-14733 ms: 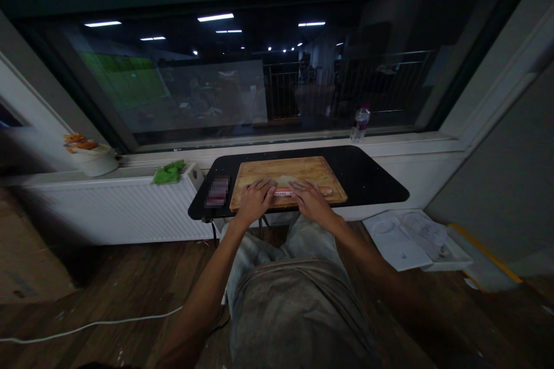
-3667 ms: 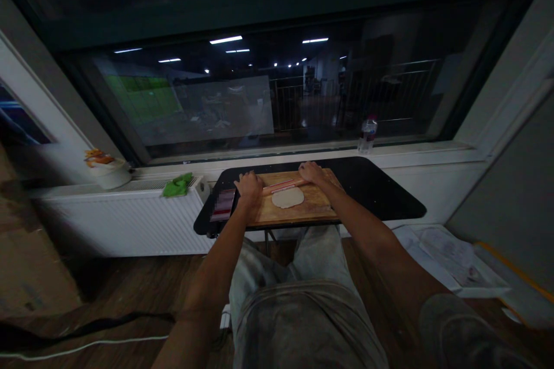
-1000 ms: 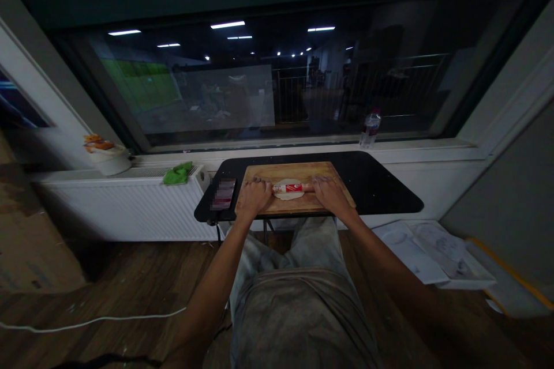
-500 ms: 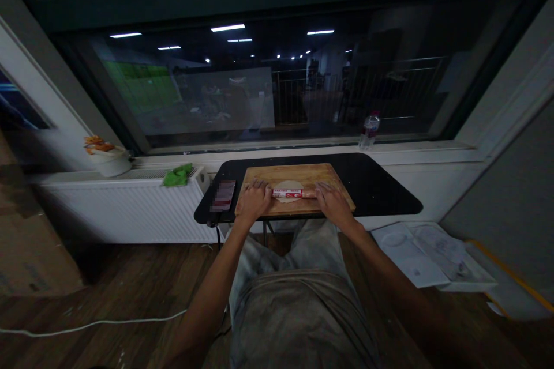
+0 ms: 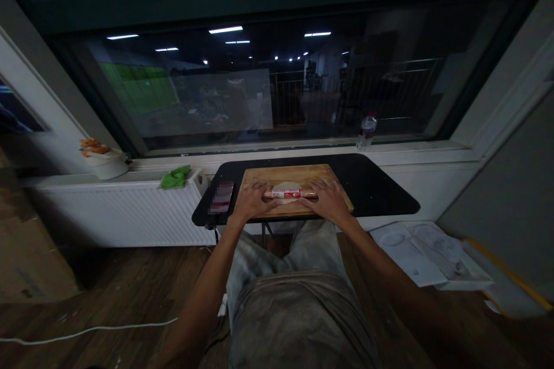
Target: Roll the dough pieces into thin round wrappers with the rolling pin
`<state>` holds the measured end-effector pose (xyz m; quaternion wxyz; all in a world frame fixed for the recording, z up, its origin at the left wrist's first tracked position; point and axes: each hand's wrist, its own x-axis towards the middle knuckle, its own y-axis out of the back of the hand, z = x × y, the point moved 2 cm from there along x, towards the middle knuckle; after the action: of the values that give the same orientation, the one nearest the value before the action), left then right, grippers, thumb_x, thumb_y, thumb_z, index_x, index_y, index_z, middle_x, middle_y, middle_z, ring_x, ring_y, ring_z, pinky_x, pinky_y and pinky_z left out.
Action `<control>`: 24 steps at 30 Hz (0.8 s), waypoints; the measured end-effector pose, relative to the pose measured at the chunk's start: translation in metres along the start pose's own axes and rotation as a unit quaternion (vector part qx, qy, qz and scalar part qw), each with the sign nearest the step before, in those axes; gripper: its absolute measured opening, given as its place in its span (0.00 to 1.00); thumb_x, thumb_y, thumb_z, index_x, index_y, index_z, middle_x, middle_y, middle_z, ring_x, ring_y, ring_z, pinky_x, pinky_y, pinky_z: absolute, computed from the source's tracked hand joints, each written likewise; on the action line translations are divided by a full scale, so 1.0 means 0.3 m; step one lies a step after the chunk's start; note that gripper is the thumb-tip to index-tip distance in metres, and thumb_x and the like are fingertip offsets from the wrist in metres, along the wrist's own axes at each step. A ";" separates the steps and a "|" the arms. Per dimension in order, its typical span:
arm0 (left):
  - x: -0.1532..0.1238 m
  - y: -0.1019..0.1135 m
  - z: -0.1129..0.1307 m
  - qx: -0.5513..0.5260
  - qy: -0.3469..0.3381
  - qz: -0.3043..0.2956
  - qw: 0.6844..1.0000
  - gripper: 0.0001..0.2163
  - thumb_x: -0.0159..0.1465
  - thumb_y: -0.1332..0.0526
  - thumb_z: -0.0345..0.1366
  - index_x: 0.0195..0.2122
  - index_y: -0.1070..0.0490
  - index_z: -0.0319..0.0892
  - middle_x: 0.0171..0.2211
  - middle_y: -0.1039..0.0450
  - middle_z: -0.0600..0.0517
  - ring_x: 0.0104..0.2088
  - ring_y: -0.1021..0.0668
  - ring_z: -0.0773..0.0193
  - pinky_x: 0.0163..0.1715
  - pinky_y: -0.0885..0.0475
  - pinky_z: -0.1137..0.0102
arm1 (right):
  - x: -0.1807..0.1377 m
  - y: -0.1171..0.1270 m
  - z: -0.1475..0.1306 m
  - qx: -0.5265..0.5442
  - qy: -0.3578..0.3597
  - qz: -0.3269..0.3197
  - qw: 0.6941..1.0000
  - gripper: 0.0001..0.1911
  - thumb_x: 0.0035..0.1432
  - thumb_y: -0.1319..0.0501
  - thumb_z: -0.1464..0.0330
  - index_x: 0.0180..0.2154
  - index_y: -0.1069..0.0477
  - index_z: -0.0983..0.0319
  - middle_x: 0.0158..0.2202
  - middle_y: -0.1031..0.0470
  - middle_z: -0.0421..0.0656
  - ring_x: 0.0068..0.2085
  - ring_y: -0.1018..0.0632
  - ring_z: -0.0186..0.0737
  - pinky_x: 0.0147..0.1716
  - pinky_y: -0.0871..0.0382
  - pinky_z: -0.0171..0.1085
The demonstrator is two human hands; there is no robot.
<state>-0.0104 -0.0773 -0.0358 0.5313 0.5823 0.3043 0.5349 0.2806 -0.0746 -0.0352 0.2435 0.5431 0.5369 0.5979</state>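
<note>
A rolling pin [image 5: 288, 194] with a red and white label lies level across a flat, pale round of dough [image 5: 286, 185]. Under them is a wooden board [image 5: 294, 172]. My left hand [image 5: 253, 199] is at the pin's left end, fingers beyond it and thumb stretched along its near side. At the right end, my right hand [image 5: 328, 199] holds the pin the same way, its thumb pointing inward near the dough's front edge. The hands partly cover the pin's ends, and the exact finger contact is hard to make out.
The board rests on a small black table [image 5: 381, 193]. A phone [image 5: 222, 196] lies at its left. Behind stand a water bottle [image 5: 367, 131] on the sill and a green cloth [image 5: 175, 177] on the radiator [image 5: 130, 213]. White packaging [image 5: 428, 253] lies on the floor at right.
Both thumbs have spread inward along the pin's near side, and more of the pin's ends shows between my hands. The label has turned slightly. The view has shifted a little.
</note>
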 end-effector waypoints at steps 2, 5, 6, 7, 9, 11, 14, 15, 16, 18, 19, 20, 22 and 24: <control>0.005 0.002 0.001 -0.005 0.001 -0.008 1.000 0.35 0.71 0.34 0.65 0.72 0.26 0.48 0.71 0.25 0.43 0.74 0.28 0.44 0.73 0.33 0.54 | 0.009 0.011 -0.010 -0.011 -0.002 -0.008 1.000 0.39 0.72 0.35 0.42 0.71 0.25 0.61 0.70 0.23 0.56 0.77 0.34 0.66 0.78 0.50 0.68; 0.008 0.013 0.005 -0.008 0.000 -0.013 1.000 0.35 0.70 0.33 0.65 0.69 0.24 0.49 0.68 0.22 0.43 0.71 0.25 0.44 0.72 0.31 0.55 | 0.020 0.020 -0.016 -0.022 -0.005 -0.023 0.999 0.39 0.72 0.35 0.41 0.70 0.25 0.61 0.68 0.20 0.57 0.77 0.33 0.66 0.77 0.52 0.69; 0.008 0.018 0.007 -0.008 0.001 -0.011 1.000 0.34 0.70 0.32 0.65 0.68 0.23 0.49 0.67 0.21 0.43 0.70 0.24 0.44 0.71 0.30 0.56 | 0.023 0.021 -0.017 -0.024 -0.007 -0.024 0.999 0.39 0.72 0.35 0.41 0.70 0.24 0.60 0.67 0.20 0.58 0.76 0.33 0.66 0.77 0.52 0.70; 0.007 0.024 0.010 -0.008 0.002 -0.010 1.000 0.33 0.69 0.32 0.65 0.68 0.22 0.49 0.66 0.20 0.43 0.69 0.23 0.44 0.70 0.30 0.56 | 0.026 0.020 -0.017 -0.024 -0.009 -0.021 0.999 0.39 0.71 0.35 0.40 0.70 0.24 0.59 0.67 0.20 0.58 0.76 0.32 0.66 0.77 0.52 0.70; 0.005 0.035 0.018 -0.008 0.006 -0.007 1.000 0.32 0.69 0.32 0.65 0.66 0.21 0.49 0.63 0.19 0.43 0.65 0.21 0.44 0.67 0.28 0.57 | 0.029 0.019 -0.019 -0.021 -0.013 -0.013 1.000 0.38 0.70 0.35 0.38 0.67 0.22 0.57 0.67 0.20 0.56 0.74 0.30 0.66 0.76 0.50 0.70; 0.002 0.043 0.027 -0.006 0.009 -0.006 1.000 0.31 0.70 0.32 0.65 0.63 0.20 0.48 0.62 0.18 0.42 0.63 0.19 0.44 0.65 0.26 0.58 | 0.032 0.019 -0.024 -0.016 -0.016 -0.009 1.000 0.38 0.69 0.35 0.37 0.65 0.20 0.56 0.66 0.19 0.55 0.73 0.29 0.66 0.75 0.50 0.70; -0.001 0.048 0.038 0.001 0.013 -0.003 1.000 0.31 0.70 0.34 0.66 0.62 0.20 0.48 0.60 0.17 0.42 0.62 0.19 0.44 0.63 0.26 0.58 | 0.032 0.028 -0.037 -0.011 -0.027 -0.009 1.000 0.36 0.67 0.34 0.36 0.62 0.18 0.54 0.63 0.17 0.54 0.71 0.28 0.66 0.74 0.49 0.71; -0.001 0.048 0.040 0.003 0.017 -0.001 1.000 0.31 0.70 0.34 0.67 0.62 0.20 0.48 0.59 0.17 0.42 0.62 0.19 0.45 0.64 0.26 0.58 | 0.032 0.033 -0.041 -0.013 -0.032 -0.010 0.999 0.36 0.67 0.34 0.36 0.60 0.17 0.54 0.62 0.17 0.54 0.70 0.28 0.66 0.73 0.49 0.71; -0.001 0.048 0.042 0.005 0.020 0.001 1.000 0.32 0.70 0.34 0.67 0.63 0.20 0.49 0.59 0.17 0.42 0.62 0.19 0.45 0.64 0.27 0.58 | 0.032 0.038 -0.046 -0.015 -0.035 -0.012 0.999 0.35 0.67 0.34 0.35 0.59 0.16 0.54 0.61 0.16 0.53 0.70 0.27 0.67 0.73 0.49 0.72; -0.001 0.046 0.045 0.008 0.025 0.003 1.000 0.33 0.70 0.35 0.68 0.63 0.20 0.48 0.59 0.17 0.41 0.62 0.19 0.44 0.64 0.28 0.57 | 0.034 0.049 -0.056 -0.022 -0.040 -0.016 0.999 0.35 0.66 0.34 0.35 0.57 0.16 0.54 0.59 0.15 0.54 0.68 0.26 0.66 0.72 0.48 0.72; -0.001 0.045 0.046 0.010 0.025 0.003 1.000 0.34 0.70 0.35 0.69 0.63 0.20 0.48 0.58 0.17 0.41 0.62 0.19 0.44 0.64 0.27 0.57 | 0.036 0.054 -0.063 -0.025 -0.042 -0.020 0.999 0.36 0.66 0.34 0.34 0.57 0.16 0.54 0.59 0.15 0.54 0.68 0.25 0.66 0.72 0.47 0.71; -0.002 0.044 0.048 0.012 0.025 0.003 1.000 0.34 0.70 0.36 0.70 0.63 0.20 0.47 0.58 0.17 0.40 0.62 0.19 0.44 0.64 0.27 0.57 | 0.038 0.058 -0.069 -0.027 -0.045 -0.025 0.998 0.36 0.65 0.33 0.34 0.58 0.16 0.55 0.58 0.15 0.55 0.67 0.24 0.66 0.72 0.45 0.70; -0.004 0.045 0.053 0.018 0.027 0.005 0.999 0.36 0.69 0.37 0.71 0.63 0.20 0.46 0.57 0.17 0.39 0.62 0.19 0.43 0.64 0.27 0.57 | 0.045 0.062 -0.084 -0.028 -0.050 -0.040 0.998 0.36 0.65 0.32 0.35 0.57 0.15 0.56 0.56 0.14 0.55 0.64 0.21 0.65 0.70 0.39 0.65; -0.008 0.047 0.058 0.025 0.032 0.008 0.999 0.35 0.69 0.37 0.71 0.63 0.20 0.47 0.57 0.16 0.39 0.63 0.20 0.42 0.64 0.28 0.56 | 0.053 0.064 -0.099 -0.030 -0.047 -0.053 0.997 0.33 0.65 0.30 0.38 0.56 0.15 0.56 0.54 0.13 0.55 0.62 0.19 0.64 0.68 0.34 0.61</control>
<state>0.0023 -0.0883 -0.0208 0.5023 0.5805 0.3291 0.5499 0.2545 -0.0777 -0.0065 0.3158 0.5344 0.5347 0.5734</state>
